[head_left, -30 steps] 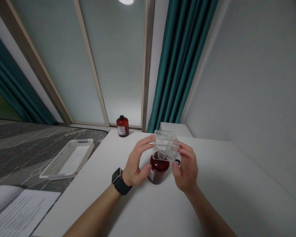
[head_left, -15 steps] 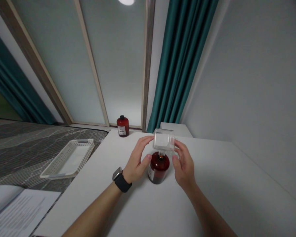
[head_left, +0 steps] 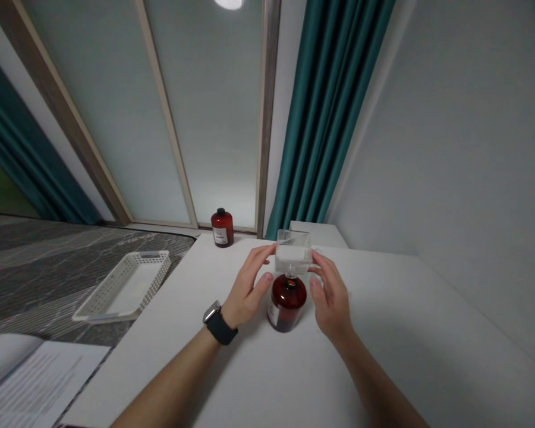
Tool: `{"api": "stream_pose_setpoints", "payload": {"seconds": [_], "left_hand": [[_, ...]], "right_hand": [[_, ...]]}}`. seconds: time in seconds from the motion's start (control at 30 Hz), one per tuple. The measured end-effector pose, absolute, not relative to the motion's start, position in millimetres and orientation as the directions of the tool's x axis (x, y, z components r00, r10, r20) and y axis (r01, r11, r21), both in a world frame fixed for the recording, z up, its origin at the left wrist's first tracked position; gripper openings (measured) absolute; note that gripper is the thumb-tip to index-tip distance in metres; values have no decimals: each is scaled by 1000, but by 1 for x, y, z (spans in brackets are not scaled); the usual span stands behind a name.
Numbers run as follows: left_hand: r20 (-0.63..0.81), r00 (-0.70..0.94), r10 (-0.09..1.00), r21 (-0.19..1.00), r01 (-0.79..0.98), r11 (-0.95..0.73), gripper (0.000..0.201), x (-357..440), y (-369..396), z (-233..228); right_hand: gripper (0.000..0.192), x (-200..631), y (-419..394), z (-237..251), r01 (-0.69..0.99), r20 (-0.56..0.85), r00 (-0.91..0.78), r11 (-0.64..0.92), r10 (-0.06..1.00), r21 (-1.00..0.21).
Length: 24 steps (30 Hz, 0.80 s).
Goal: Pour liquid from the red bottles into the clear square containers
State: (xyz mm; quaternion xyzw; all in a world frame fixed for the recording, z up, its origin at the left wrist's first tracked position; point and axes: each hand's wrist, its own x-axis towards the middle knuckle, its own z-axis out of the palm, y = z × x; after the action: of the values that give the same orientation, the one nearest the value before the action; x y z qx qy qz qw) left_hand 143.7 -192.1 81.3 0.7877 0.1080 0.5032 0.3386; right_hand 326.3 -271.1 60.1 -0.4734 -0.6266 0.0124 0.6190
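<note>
A clear square bottle (head_left: 293, 245) is upside down, its short neck pointing down at the mouth of an uncapped dark red-brown bottle (head_left: 288, 303). The lower bottle stands upright on the white table (head_left: 267, 380), a pale label on its left side. My left hand (head_left: 248, 291), with a black watch on the wrist, has its fingertips against the clear bottle's left side. On the opposite side, the fingers of my right hand (head_left: 332, 297) press the bottle's right edge. Both thumbs stay apart from it, near the dark bottle's shoulders. Whether the two necks touch, I cannot tell.
Another red-brown bottle (head_left: 222, 230), with a black cap, stands at the table's far left corner. A white perforated basket (head_left: 100, 295) lies left of the table, and an open book (head_left: 49, 374) is at the lower left. A white box-like surface (head_left: 318, 233) sits behind the far edge.
The clear bottle has moved slightly left and turned, so its neck now sits over the dark bottle's mouth. My hands have shifted a little with it.
</note>
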Motion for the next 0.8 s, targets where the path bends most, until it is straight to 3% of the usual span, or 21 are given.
{"api": "stream_pose_setpoints", "payload": {"seconds": [0.3,0.8], "left_hand": [[693,443,569,694,-197,-692,44,143,-190,79],[628,473,618,716,-40,-697,46,145,-182,73]], "right_hand": [[48,325,-274,61,650,777,138,536,614,-538],[49,321,-269,59,423,585,196,470,787,-775]]}}
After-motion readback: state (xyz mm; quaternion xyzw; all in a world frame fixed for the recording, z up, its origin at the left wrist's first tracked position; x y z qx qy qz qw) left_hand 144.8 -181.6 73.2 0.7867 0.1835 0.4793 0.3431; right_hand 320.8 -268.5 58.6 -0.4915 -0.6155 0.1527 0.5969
